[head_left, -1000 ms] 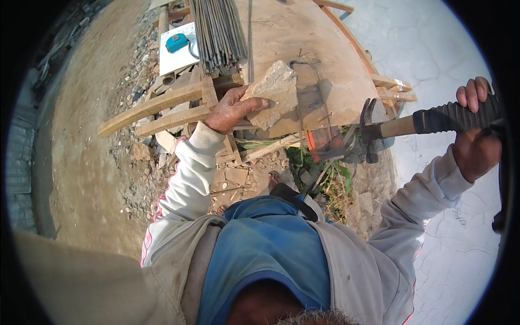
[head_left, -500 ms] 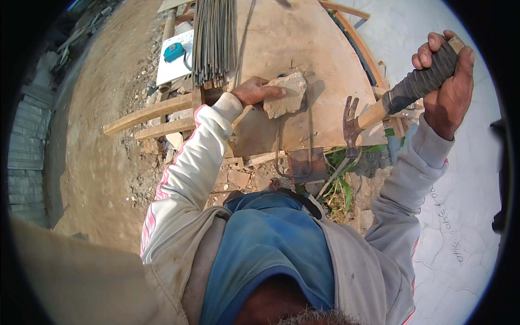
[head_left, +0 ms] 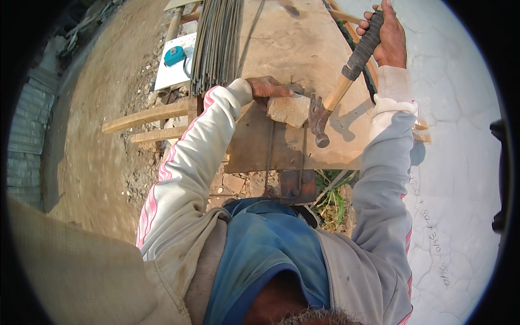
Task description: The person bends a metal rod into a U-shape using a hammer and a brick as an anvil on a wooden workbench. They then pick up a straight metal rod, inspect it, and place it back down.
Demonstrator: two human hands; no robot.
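Stone point(head_left: 288, 110) under left hand point(head_left: 269, 88) fingers; right hand point(head_left: 389, 37) fist grips hammer point(head_left: 338, 89).

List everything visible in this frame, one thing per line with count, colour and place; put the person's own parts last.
wooden board: one, brown, work surface ahead of the person
stone block: one, tan, on the board under the left hand
hammer: one, wooden shaft with dark grip and steel head, head beside the block
steel rods: one bundle, grey, along the board's left side
bent rod: one, rusty, hanging over the board's near edge
tape measure: one, teal, on a white sheet left of the rods
white sheet: one, on the ground
wooden slats: two, pale, left of the board
left hand: on the block
right hand: gripping the hammer handle
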